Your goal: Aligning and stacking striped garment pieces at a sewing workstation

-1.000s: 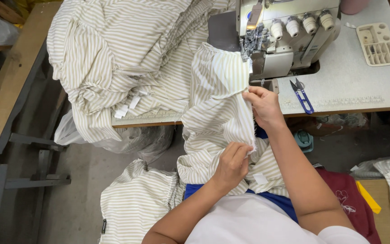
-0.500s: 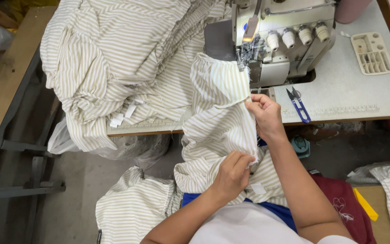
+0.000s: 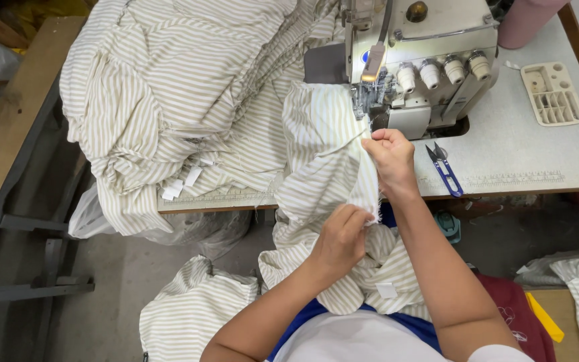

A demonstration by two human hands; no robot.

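Note:
A beige-and-white striped garment piece (image 3: pixel 323 154) runs from my lap up to the needle area of the grey sewing machine (image 3: pixel 430 60). My right hand (image 3: pixel 389 157) pinches the fabric's raw edge just in front of the presser foot. Lower down, my left hand (image 3: pixel 340 240) grips the same edge near the table's front, holding it taut between the two hands. A white label (image 3: pixel 387 289) shows on the fabric in my lap.
A big heap of striped garments (image 3: pixel 189 87) covers the table's left half. Blue-handled thread snips (image 3: pixel 445 169) lie right of my hand. A beige parts tray (image 3: pixel 552 94) and a pink cylinder (image 3: pixel 529 20) stand at the back right. More striped fabric (image 3: pixel 196 315) lies on the floor.
Both hands have slid slightly along the fabric edge, keeping their grip; the right hand sits closer to the presser foot. The view has shifted a little.

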